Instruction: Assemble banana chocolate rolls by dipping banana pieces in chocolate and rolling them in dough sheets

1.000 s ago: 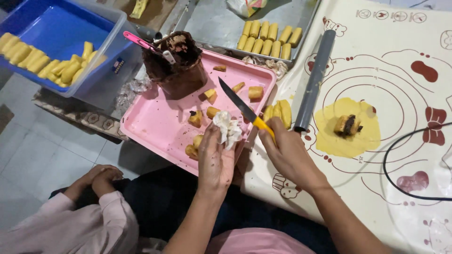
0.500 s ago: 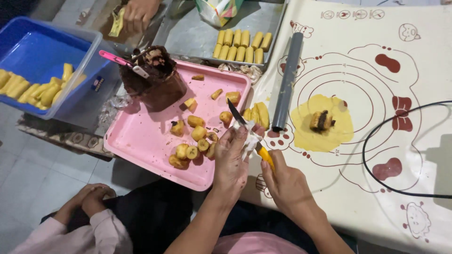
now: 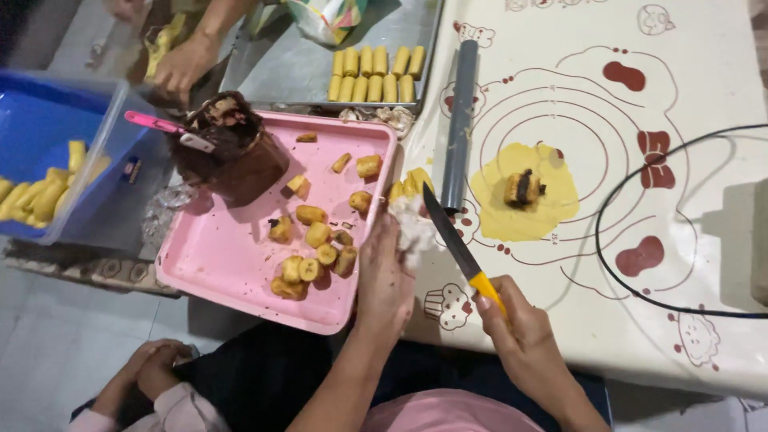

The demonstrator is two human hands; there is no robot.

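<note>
Two hands at work here: our right hand (image 3: 516, 324) grips a knife (image 3: 458, 244) by its yellow handle, fingers wrapped tight, dark blade pointing up and away toward the grey rolling tube (image 3: 460, 124). Our left hand (image 3: 386, 276) closes around a crumpled white wad (image 3: 414, 228), tissue or cloth, cannot tell which, held right beside the blade at the near-right edge of the pink tray (image 3: 232, 272). We judge the knife light and stiff, handle possibly slick if greasy, so hold stays on the handle, well clear of the edge. The wad looks soft and squashy, fine to pinch anywhere. Fried banana pieces (image 3: 316, 256) sit loose on the tray, likely soft, oily and easy to crush. A brown-smeared container (image 3: 232, 152) with a pink spatula (image 3: 164, 128) stands at the tray's far-left corner. On the white mat a yellow dough round (image 3: 524, 192) carries a filled piece. Another person's hand (image 3: 180, 68) works at the far-left edge of the worktop; clasped hands (image 3: 156, 368) rest near the bottom left.
</note>
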